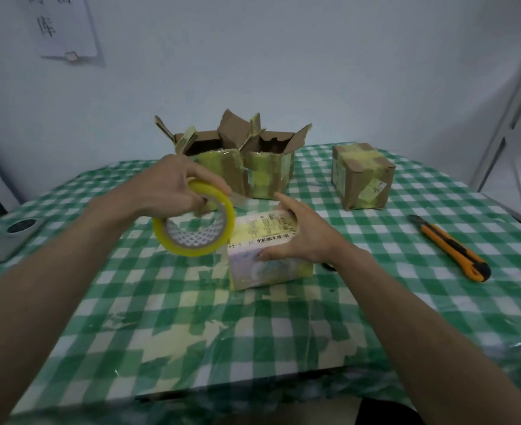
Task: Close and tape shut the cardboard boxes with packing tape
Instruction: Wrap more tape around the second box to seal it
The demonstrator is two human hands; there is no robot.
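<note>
Cardboard boxes, four that I can count: the small box (267,250) under my hand at the middle of the table (376,317), two open boxes (237,161) side by side at the back with flaps standing up, and one sealed box (362,176) off to the right, well apart from the rest. My right hand (302,234) lies over the small box's right top edge, fingers fairly straight across the label and thumb against the near face, holding it steady. My left hand (173,185) has its fingers curled round the single tape roll (194,222), lifted just left of the box and touching its corner; a clear strip seems to run from the roll towards the box, though I cannot tell where it sticks.

I judge this box light and fairly stiff, with a slick skin of old tape, so it would slide on the plastic cloth unless pressed down from above. Its corners are the firm places to grip; the flap seam would give. One orange utility knife (451,248) lies to the right, untouched.
</note>
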